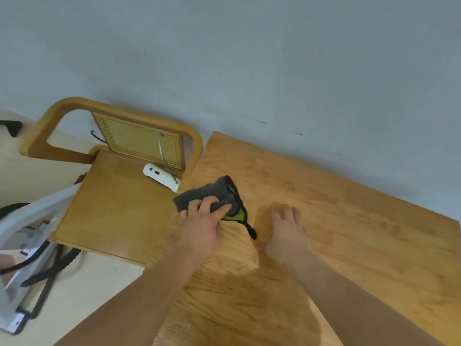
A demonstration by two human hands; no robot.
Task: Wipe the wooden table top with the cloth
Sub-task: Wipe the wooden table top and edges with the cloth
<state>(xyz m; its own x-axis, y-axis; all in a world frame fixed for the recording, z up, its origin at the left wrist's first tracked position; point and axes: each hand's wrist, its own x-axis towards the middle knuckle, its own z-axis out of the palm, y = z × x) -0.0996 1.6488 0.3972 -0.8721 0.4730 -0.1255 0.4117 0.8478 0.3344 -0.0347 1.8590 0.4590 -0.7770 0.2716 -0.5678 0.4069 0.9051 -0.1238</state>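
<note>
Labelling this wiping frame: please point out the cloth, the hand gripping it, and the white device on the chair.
cloth [199,193]: head view, its grey folded part.
left hand [202,228]: head view, back of the hand.
white device [156,174]: head view, its rounded end.

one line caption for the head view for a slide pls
Left hand grips a grey-green cloth on the wooden table top, right hand resting on the wood beside it.
</note>
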